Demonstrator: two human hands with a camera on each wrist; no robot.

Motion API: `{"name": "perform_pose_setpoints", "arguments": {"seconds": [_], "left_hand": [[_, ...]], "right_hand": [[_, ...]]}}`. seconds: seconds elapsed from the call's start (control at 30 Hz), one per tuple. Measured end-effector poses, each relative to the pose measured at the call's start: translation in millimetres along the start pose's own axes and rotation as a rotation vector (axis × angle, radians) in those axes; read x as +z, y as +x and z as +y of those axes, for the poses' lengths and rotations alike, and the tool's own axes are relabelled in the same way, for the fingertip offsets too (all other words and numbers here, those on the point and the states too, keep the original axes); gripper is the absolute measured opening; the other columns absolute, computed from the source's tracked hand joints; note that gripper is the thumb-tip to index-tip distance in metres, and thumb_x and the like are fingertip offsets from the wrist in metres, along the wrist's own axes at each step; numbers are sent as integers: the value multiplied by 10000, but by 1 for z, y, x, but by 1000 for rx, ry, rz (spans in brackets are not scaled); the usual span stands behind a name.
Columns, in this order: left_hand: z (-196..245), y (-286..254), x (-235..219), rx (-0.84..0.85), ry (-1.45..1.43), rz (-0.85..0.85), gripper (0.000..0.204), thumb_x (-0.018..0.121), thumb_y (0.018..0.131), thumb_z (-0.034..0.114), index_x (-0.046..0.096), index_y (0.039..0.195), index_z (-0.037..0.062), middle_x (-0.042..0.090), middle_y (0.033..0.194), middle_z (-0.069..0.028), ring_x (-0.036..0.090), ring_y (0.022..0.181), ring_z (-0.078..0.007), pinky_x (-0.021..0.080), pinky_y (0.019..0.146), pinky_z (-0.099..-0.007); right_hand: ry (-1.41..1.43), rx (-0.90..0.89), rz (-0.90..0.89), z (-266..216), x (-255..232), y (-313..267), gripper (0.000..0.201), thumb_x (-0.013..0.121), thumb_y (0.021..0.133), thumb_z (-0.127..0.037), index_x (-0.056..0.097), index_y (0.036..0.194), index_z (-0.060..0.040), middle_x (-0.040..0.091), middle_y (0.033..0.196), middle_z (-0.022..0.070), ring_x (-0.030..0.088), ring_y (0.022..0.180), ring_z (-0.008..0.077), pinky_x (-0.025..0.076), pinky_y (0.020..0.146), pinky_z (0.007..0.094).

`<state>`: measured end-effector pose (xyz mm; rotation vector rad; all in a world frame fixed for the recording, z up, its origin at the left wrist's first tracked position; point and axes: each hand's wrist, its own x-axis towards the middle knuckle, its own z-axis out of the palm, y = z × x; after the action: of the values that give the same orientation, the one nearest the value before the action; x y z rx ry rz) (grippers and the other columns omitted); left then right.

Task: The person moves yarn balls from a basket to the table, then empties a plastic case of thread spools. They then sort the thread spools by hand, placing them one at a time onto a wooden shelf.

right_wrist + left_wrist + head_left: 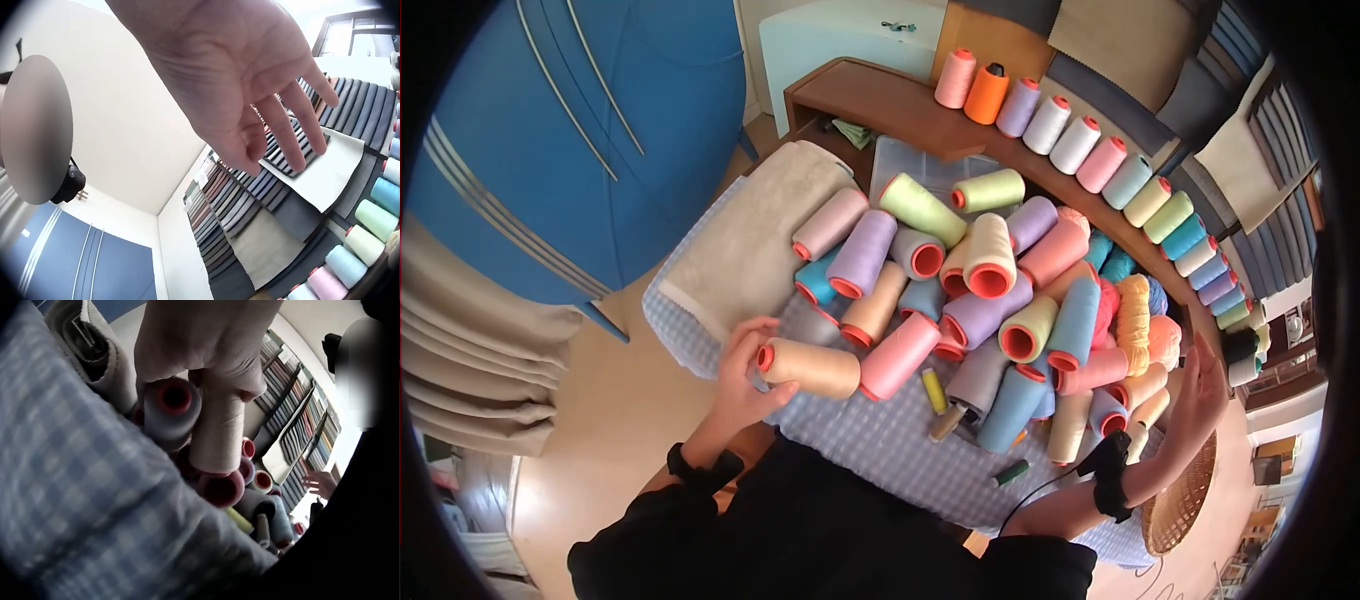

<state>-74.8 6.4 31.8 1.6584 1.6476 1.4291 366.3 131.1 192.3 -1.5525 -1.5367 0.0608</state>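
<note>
In the head view the left hand point(745, 385) grips a tan thread cone point(812, 368) by its red-rimmed end, at the left edge of a pile of cones. A pink cone point(900, 357) lies just right of it, a grey one point(808, 326) behind. The left wrist view shows the hand point(206, 344) round the pale cone point(217, 431), beside a grey cone point(169, 422). My right hand point(1200, 390) is raised at the pile's right side, holding nothing; in the right wrist view that hand point(250, 81) has its fingers loosely extended.
A curved wooden shelf point(840, 85) carries a row of upright cones behind the pile. A folded beige cloth point(750, 235) lies at the left on the checked cloth point(850, 445). Yarn skeins point(1134, 325) and a wicker basket point(1185, 500) are at the right. Fabric swatches point(269, 244) hang behind.
</note>
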Motion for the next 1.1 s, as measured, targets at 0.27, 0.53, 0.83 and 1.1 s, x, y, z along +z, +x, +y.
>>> {"name": "perform_pose_setpoints", "arguments": {"seconds": [0.27,0.53,0.83,1.1], "left_hand": [[25,2,-2,150,195,-89,379,770,618,137,557,911,25,550,1022,-124,552,926,-264,452,769,-320],[42,-10,14,490,487,-71,385,803,577,180,547,849,83,531,910,-66,540,725,-252,450,599,-350],[49,-21,37,379,585,-110,462,771,597,133,551,999,68,534,1013,-94,555,806,-291,470,668,-384],[47,-14,36,275,585,-158,576,752,623,137,520,1143,51,558,1044,-115,539,932,-307,442,775,-413]], "right_hand": [[86,56,-24,-6,1,-3,311,532,928,-168,576,1158,35,625,1094,96,567,979,118,424,883,264],[40,23,-15,-1,-7,-3,293,531,921,-120,572,1156,50,629,1082,94,571,980,115,424,889,253],[75,-40,54,5,-12,-8,284,573,889,-143,605,1115,26,661,949,82,578,918,120,414,873,277],[167,0,48,14,-15,-6,269,572,891,-108,598,1108,49,651,966,81,574,900,101,422,845,248]]}}
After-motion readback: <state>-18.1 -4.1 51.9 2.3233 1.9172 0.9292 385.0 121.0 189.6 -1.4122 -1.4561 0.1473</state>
